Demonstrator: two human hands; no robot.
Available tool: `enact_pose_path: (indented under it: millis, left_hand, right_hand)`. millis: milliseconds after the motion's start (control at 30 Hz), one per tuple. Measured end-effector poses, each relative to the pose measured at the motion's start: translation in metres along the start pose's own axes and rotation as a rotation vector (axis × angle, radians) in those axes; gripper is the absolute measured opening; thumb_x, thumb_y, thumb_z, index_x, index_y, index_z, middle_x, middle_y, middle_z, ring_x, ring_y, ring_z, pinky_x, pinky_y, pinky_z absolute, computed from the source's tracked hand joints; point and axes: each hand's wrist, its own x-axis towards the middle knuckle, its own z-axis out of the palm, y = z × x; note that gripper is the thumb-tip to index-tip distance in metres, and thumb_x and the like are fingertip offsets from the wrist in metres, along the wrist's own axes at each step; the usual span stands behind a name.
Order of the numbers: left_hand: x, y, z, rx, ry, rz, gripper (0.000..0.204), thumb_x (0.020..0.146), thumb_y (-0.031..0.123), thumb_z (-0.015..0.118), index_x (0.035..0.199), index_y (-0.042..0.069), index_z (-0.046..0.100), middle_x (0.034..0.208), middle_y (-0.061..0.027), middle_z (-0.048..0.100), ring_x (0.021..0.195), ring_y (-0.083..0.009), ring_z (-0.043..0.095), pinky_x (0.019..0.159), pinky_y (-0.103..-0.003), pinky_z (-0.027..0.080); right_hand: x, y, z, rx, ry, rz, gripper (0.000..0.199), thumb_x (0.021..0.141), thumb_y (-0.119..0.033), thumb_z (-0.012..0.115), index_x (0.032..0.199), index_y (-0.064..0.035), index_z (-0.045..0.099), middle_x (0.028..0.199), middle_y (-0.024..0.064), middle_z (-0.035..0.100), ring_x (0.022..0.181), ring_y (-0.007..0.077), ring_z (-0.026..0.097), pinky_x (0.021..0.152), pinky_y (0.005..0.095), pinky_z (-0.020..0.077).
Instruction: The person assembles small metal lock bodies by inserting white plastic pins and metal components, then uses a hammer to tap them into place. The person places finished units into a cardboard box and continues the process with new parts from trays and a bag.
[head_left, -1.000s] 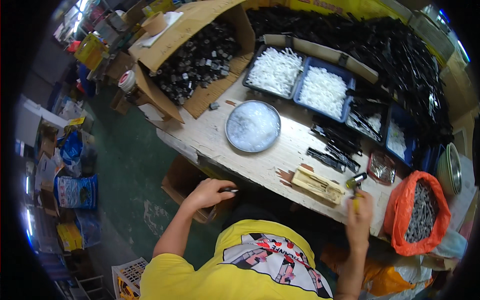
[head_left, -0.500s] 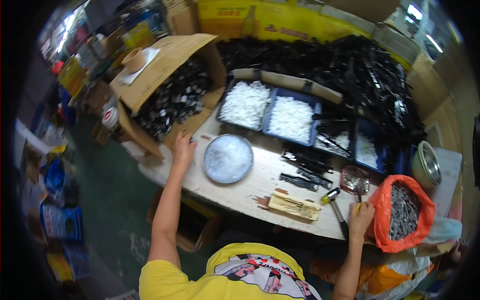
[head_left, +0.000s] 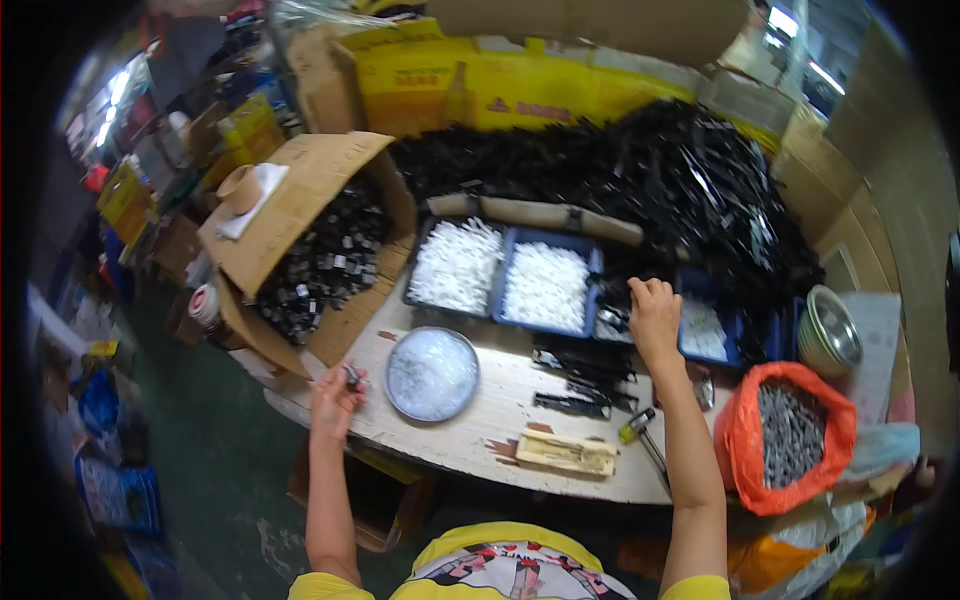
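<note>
My left hand (head_left: pixel 337 402) is by the table's left edge, fingers closed on a small dark piece with a silvery face (head_left: pixel 352 375). It resembles the loose black pieces (head_left: pixel 325 265) heaped in the cardboard box (head_left: pixel 300 170) just beyond. To its right stands a round metal bowl (head_left: pixel 433 416) of clear small parts. My right hand (head_left: pixel 656 315) reaches over the row of trays, above one with black strips and white bits (head_left: pixel 612 325). Its fingers curl downward; whatever is between them is hidden. Black strip-like parts (head_left: pixel 580 385) lie on the table nearer me.
Two trays of white pieces (head_left: pixel 455 265) stand mid-table, before a large heap of black strips (head_left: pixel 690 170). Nearer lie a cream block (head_left: pixel 566 453) and a hammer (head_left: pixel 650 450). At right are a red bag (head_left: pixel 735 430) of grey parts and stacked bowls (head_left: pixel 830 330).
My left hand has drawn back from the box's front with a small piece in it. My right hand has left the hammer's side and moved forward to the trays. The view has shifted.
</note>
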Motion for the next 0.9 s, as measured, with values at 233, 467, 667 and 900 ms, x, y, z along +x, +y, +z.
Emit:
enact_pose_path:
  millis: [233,467,667,900]
  left_hand:
    - [-0.048,0.005,0.020,0.046,-0.050,-0.036,0.029,0.080,0.002,0.060,0.109,-0.001,0.053,0.091,-0.0155,0.063,0.067,-0.0156,0.061,0.057,-0.027,0.052]
    - [-0.076,0.001,0.054,0.067,-0.249,-0.149,0.034,0.079,0.000,0.060,0.113,0.000,0.055,0.090,-0.0116,0.062,0.072,-0.0152,0.061,0.062,-0.026,0.051]
    - [-0.085,-0.035,0.098,0.104,-0.531,-0.339,0.035,0.082,0.004,0.059,0.116,-0.001,0.052,0.088,-0.0070,0.057,0.074,-0.0135,0.059,0.060,-0.025,0.050]
    - [-0.092,-0.064,0.118,0.104,-0.529,-0.400,0.030,0.079,0.003,0.063,0.107,-0.001,0.054,0.086,-0.0078,0.059,0.072,-0.0137,0.060,0.057,-0.024,0.051]
  right_hand:
    - [0.030,0.014,0.050,-0.065,-0.163,-0.030,0.027,0.075,-0.007,0.050,0.100,-0.0116,0.059,0.081,0.0096,0.060,0.079,0.0299,0.058,0.067,0.0453,0.0399]
    - [0.000,0.046,0.005,0.781,-0.203,0.322,0.027,0.074,0.005,0.046,0.091,-0.0033,0.065,0.090,0.0057,0.063,0.078,0.0128,0.056,0.069,0.0246,0.0428]
    - [-0.038,0.020,-0.051,1.057,-0.269,0.477,0.019,0.077,0.002,0.052,0.094,-0.0015,0.061,0.079,0.0003,0.055,0.076,0.0068,0.050,0.066,0.0196,0.0396]
    - [-0.127,-0.039,-0.082,0.483,-0.274,-0.213,0.042,0.057,0.005,0.062,0.097,-0.0058,0.059,0.081,0.0098,0.054,0.077,0.0256,0.050,0.069,0.0356,0.0390]
